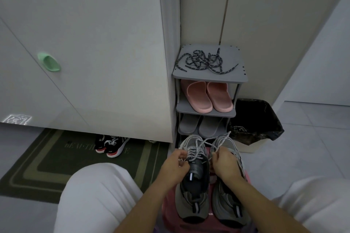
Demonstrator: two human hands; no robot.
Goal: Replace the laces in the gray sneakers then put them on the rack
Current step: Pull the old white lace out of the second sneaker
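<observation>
Two gray sneakers stand side by side on a pink stool (168, 206) between my knees, the left sneaker (191, 196) and the right sneaker (227, 202). A light gray lace (197, 148) is threaded in the left sneaker. My left hand (175, 164) pinches one end of that lace at the shoe's left side. My right hand (222, 162) grips the other end at its right side. A loose pile of dark speckled laces (204, 60) lies on the top shelf of the gray shoe rack (208, 77).
Pink slippers (206, 96) fill the rack's second shelf, gray slippers (200, 125) the third. A bin with a black bag (253, 119) stands right of the rack. Black-and-red sneakers (111, 144) sit under a white cabinet (85, 43) on a green mat (47, 161).
</observation>
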